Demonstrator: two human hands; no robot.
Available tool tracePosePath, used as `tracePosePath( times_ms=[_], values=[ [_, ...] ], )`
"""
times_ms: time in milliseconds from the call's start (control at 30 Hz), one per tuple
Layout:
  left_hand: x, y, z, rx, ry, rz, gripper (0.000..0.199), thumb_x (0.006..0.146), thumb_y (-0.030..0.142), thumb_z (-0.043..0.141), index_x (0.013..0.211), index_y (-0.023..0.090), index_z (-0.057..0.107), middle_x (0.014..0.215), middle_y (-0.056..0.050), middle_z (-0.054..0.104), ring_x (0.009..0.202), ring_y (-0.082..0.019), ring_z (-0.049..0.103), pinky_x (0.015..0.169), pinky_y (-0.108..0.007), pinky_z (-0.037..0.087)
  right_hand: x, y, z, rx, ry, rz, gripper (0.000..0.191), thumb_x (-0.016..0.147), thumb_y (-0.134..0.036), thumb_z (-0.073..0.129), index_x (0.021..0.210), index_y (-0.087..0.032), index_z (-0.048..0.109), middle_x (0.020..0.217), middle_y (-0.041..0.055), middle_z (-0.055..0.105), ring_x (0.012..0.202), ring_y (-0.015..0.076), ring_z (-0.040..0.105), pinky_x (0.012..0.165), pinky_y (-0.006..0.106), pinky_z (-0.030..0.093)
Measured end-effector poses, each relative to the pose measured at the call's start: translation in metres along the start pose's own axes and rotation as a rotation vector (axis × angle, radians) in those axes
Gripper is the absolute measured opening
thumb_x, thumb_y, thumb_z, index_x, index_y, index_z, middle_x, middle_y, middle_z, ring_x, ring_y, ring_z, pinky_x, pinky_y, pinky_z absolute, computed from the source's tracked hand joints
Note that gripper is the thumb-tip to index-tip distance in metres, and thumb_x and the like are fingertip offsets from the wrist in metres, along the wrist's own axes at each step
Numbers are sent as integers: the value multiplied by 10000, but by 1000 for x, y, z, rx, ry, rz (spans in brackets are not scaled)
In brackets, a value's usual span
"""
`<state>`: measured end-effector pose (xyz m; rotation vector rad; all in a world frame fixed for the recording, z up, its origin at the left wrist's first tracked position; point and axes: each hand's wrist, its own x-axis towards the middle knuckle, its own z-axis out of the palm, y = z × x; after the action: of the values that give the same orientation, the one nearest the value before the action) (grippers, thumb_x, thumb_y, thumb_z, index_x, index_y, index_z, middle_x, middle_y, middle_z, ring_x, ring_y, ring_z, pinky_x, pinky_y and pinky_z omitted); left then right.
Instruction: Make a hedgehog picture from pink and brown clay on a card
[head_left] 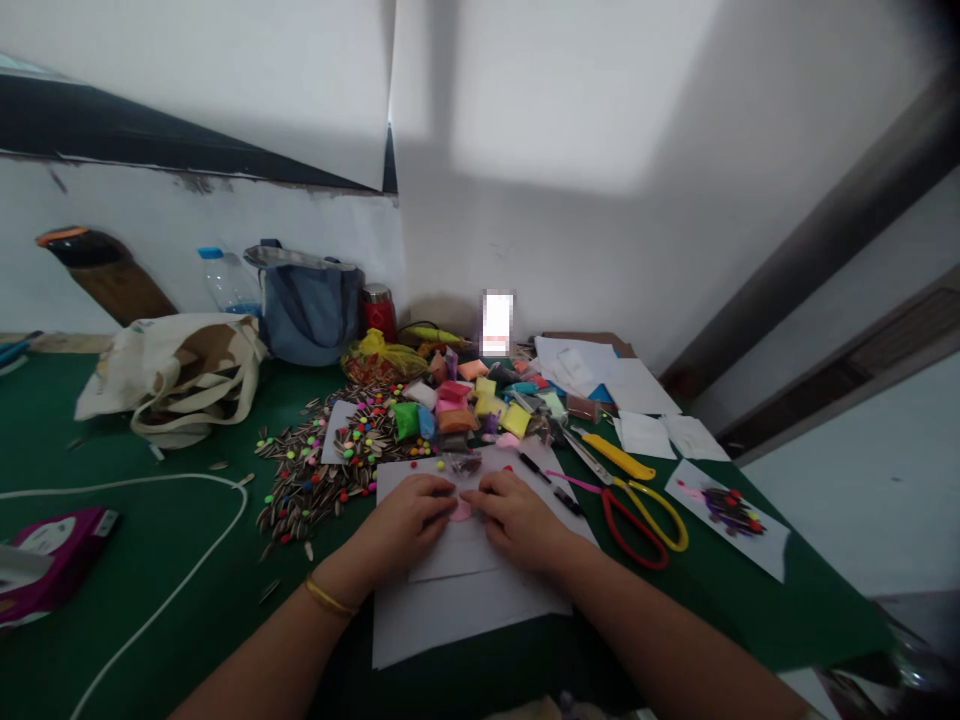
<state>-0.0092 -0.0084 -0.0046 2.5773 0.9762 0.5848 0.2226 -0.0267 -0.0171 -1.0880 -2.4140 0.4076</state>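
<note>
A flat pink piece of modelling clay (460, 510) lies on the sheets of white paper (472, 620) in front of me. My left hand (411, 522) rests at its left side, fingers curled and pressed together with their tips on the clay. From the right, my right hand (517, 520) meets it with bent fingers, the index fingertip touching the upper edge. Both thumbs are partly hidden. Just beyond my fingers sits a small clear packet with dark contents (466, 462). A black marker (568, 501) lies beside my right hand.
Sunflower seeds mixed with coloured balls (300, 490) spread on the left. Several clay packets (457, 420) are heaped behind the paper. Scissors (637, 520) and a yellow cutter (619, 456) lie right, near a decorated card (727, 515). A white cable (187, 540) crosses the green table.
</note>
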Motion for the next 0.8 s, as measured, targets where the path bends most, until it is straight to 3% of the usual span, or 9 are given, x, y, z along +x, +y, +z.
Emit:
tracePosePath(
  times_ms=[167, 333, 633, 800],
  values=[
    [0, 1, 1, 39, -16, 16, 280, 858, 181, 566, 1109, 217, 686, 1205, -99, 621, 1119, -246, 548, 995, -426, 452, -1, 1, 0, 72, 66, 29, 516, 783, -28, 506, 1276, -172, 561, 1110, 98, 559, 1046, 211, 494, 944, 355, 438],
    [0, 0, 3, 60, -19, 17, 294, 879, 208, 548, 1147, 236, 666, 1221, -95, 607, 1136, -252, 531, 1008, -446, 434, 0, 1, -1, 55, 30, 0, 470, 754, -16, 529, 1171, -205, 638, 1038, 71, 559, 974, 203, 505, 894, 348, 445],
    [0, 0, 3, 8, -7, -3, 299, 861, 183, 565, 1144, 215, 655, 1209, -88, 613, 1130, -230, 537, 1012, -413, 434, 0, 1, 1, -11, 2, -22, 428, 774, -53, 569, 1158, -217, 663, 1014, 70, 572, 939, 205, 509, 874, 362, 438],
    [1, 3, -1, 15, -32, 2, 294, 858, 176, 563, 1131, 226, 659, 1208, -88, 611, 1134, -234, 533, 1004, -413, 438, -1, 3, 0, 67, 61, 20, 524, 766, -26, 526, 1254, -205, 595, 1080, 86, 570, 1011, 213, 512, 923, 362, 454]
  ],
)
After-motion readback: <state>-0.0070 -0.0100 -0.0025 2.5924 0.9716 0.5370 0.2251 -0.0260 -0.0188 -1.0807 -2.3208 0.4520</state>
